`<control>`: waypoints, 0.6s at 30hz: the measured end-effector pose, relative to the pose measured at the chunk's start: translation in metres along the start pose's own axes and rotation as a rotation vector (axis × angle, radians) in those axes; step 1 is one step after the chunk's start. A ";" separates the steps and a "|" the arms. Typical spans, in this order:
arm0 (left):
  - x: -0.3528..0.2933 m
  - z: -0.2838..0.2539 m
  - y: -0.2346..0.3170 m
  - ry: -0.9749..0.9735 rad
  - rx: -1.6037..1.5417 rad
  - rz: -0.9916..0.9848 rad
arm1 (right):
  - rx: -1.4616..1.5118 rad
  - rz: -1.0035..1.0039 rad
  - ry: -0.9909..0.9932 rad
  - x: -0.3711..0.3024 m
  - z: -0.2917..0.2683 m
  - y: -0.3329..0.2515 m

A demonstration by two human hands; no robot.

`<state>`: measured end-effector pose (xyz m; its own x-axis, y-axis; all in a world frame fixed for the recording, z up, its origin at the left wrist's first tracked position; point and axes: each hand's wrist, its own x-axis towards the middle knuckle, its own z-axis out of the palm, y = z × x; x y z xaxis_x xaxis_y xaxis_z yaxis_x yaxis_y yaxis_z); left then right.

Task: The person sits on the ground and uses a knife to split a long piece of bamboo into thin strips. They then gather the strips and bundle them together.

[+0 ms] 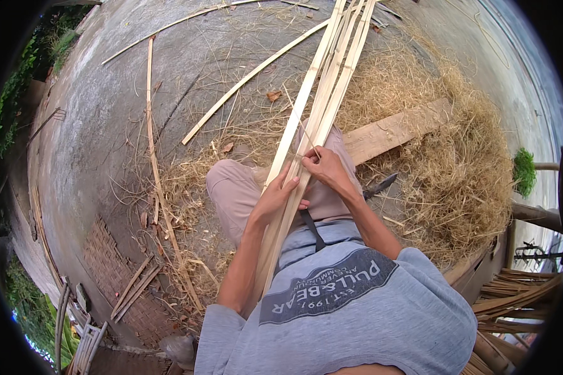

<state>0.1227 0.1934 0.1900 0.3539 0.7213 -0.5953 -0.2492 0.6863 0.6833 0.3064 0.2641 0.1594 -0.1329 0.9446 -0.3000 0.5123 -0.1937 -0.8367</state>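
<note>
A bundle of long, pale bamboo strips (322,103) runs across my lap, from beside my body to the far edge of the view. My left hand (278,199) is wrapped round the bundle above my lap. Just beyond it, my right hand (326,167) is pinched at the right side of the strips. Between its fingers is the end of a thin, narrow bamboo strip (299,117), which slants over the bundle. Whether this thin strip passes underneath cannot be seen.
A knife (380,185) lies on the ground right of my leg. A flat wooden board (397,130) rests in a heap of shavings (463,169). Loose bamboo strips (250,76) lie ahead and to the left, near a woven mat (116,275). More strips (516,297) are stacked at lower right.
</note>
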 end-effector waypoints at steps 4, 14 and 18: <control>0.001 -0.008 -0.002 -0.098 -0.269 0.013 | -0.171 0.010 -0.031 -0.014 0.000 -0.024; -0.001 -0.030 -0.001 -0.312 -0.876 -0.154 | 0.239 -0.003 0.113 -0.015 0.023 -0.013; 0.005 -0.028 -0.004 -0.284 -0.796 -0.123 | 0.726 0.160 0.020 -0.016 0.027 -0.006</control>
<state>0.1006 0.1966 0.1724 0.6060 0.6595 -0.4448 -0.7157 0.6960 0.0568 0.2822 0.2428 0.1570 -0.0843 0.8935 -0.4410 -0.1666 -0.4490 -0.8779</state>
